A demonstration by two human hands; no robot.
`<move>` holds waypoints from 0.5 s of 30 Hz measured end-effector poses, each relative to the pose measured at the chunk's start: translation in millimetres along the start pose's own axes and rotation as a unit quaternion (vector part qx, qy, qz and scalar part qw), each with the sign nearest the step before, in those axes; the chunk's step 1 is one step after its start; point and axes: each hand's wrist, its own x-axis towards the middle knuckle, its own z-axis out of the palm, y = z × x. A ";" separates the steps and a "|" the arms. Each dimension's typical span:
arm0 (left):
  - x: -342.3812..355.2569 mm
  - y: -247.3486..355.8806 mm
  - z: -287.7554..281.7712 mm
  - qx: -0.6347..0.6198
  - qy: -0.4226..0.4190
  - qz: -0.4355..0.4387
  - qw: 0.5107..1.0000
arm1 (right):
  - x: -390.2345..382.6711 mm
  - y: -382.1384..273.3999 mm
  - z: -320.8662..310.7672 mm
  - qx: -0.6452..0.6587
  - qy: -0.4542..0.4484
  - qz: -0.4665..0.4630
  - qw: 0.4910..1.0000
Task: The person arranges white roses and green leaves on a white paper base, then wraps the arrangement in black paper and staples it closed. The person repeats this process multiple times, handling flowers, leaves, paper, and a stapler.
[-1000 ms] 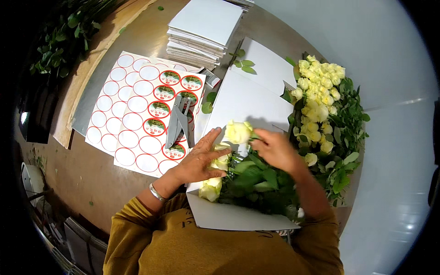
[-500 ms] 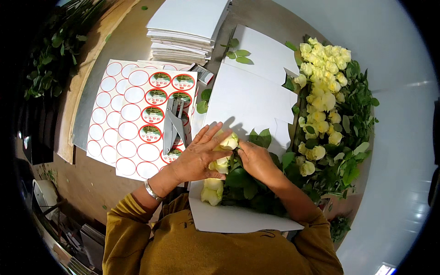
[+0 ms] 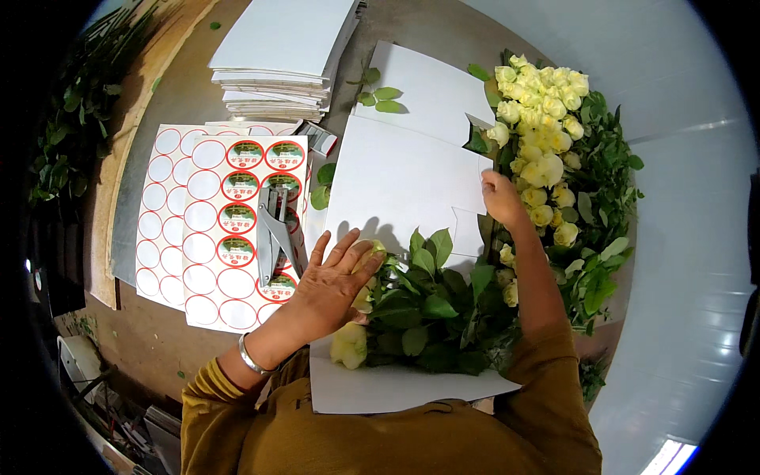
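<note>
My left hand (image 3: 331,289) lies with fingers spread over cream roses (image 3: 348,344) at the near end of a long white cardboard wrap (image 3: 392,166). The roses' leafy stems (image 3: 423,321) rest in the wrap, extending rightward. My right hand (image 3: 500,196), fingers curled, pinches the wrap's right edge beside a bank of pale yellow roses (image 3: 546,170). Left of my left hand, a grey metal stapler (image 3: 273,237) rests on sheets of round red-rimmed labels (image 3: 204,281).
A stack of white sheets (image 3: 281,39) stands at the back of the metal table (image 3: 127,237). Dark cut foliage (image 3: 67,111) lies at the far left, near a wooden board (image 3: 111,261). A pale wall (image 3: 681,237) runs along the right.
My right hand has left the rose it placed among those under my left hand and moved up and right to the wrap's edge. My left hand stays spread over the roses.
</note>
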 end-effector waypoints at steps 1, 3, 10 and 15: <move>0.2 0.5 0.4 0.009 0.002 -0.001 1.000 | 2.3 4.7 3.1 0.060 0.021 0.012 0.998; -1.6 1.9 2.6 0.026 0.005 -0.006 1.000 | 4.3 10.2 16.4 0.180 0.058 0.037 0.981; -2.3 0.5 2.7 0.019 0.008 -0.012 1.000 | 9.7 0.5 -1.6 0.105 0.068 -0.029 0.992; -0.3 -4.7 8.3 0.026 -0.032 -0.010 0.999 | 1.7 -136.9 -67.5 0.243 0.083 -0.261 0.931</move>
